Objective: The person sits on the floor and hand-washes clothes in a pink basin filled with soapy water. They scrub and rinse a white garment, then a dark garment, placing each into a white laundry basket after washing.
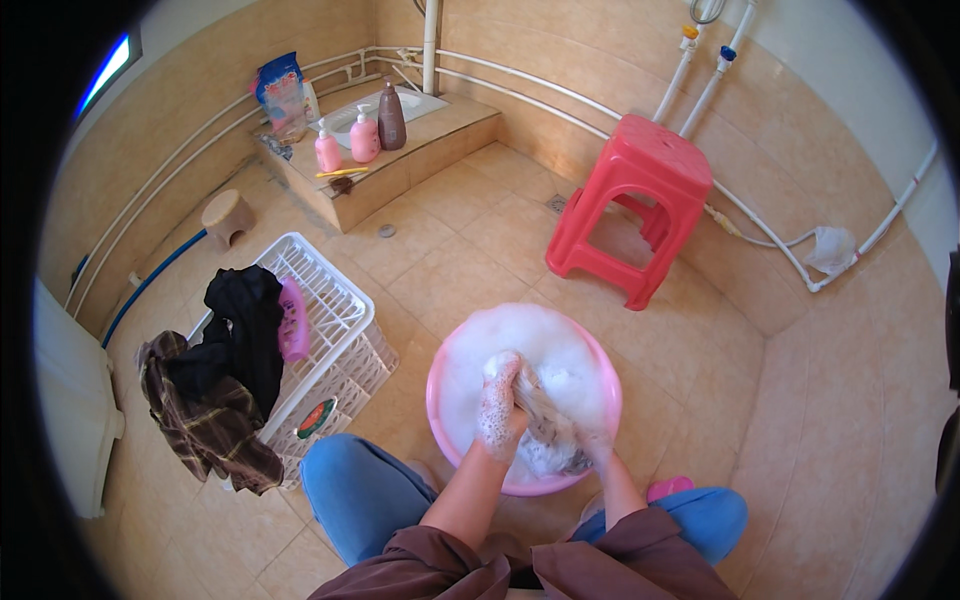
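Observation:
Thick white suds (517, 330) fill a pink plastic basin (433, 397) on the floor between my knees. Wrapped in foam, my left hand (501, 401) grips a wet, greyish piece of cloth (541, 409) over the middle of the basin. The cloth runs down to my right hand (595, 448), which holds its lower end near the right rim. My right fingers are blurred and partly hidden by cloth and foam. A bunched, darker part of the cloth lies in the suds below.
Left stands a white plastic basket (352, 330) bearing black clothing (244, 322), a brown plaid garment (217, 427) and a pink bottle (294, 321). A red plastic stool (660, 157) is at the right. Pump bottles (364, 139) stand on the tiled step (420, 180) beside a squat toilet (427, 103).

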{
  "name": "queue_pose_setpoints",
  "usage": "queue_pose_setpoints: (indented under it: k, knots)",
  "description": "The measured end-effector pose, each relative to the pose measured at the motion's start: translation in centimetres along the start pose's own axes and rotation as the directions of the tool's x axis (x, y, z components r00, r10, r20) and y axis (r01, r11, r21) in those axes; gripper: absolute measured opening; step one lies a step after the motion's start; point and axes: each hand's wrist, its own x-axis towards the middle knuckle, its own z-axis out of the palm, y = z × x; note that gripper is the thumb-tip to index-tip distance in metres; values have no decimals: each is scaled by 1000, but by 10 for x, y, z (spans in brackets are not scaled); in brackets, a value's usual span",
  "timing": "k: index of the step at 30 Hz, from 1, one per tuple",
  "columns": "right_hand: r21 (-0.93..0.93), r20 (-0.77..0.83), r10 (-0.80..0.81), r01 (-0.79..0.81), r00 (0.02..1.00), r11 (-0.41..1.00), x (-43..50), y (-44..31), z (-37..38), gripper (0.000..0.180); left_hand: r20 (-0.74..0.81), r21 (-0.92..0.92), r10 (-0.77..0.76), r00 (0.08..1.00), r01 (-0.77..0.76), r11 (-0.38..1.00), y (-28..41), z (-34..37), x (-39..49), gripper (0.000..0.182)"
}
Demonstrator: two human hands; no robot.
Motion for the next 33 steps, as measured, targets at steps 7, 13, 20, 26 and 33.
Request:
queue_pose_setpoints:
  k: [7,13,20,26,33]
  knots:
    - [686,394,30,-316,919,656,-21,-118,-17,33,255,-35,-255,933,273,961,-26,11,-22,30]
    - [777,245,-138,-109,960,621,4,-103,-23,24,40,150,-510,859,500,853,-46,7,-31,41]
    - [282,-57,-367,368,928,886,-36,-103,13,24,-26,-170,-519,854,508,844,-94,-97,21,36]
    - [-107,37,-362,364,931,925,-54,-87,24,27,211,618,-81,974,-69,783,-67,-93,22,29]
    - [-63,-268,-385,383,883,922,-38,-104,21,23,428,887,-86,900,-436,-150,-98,-84,12,29]
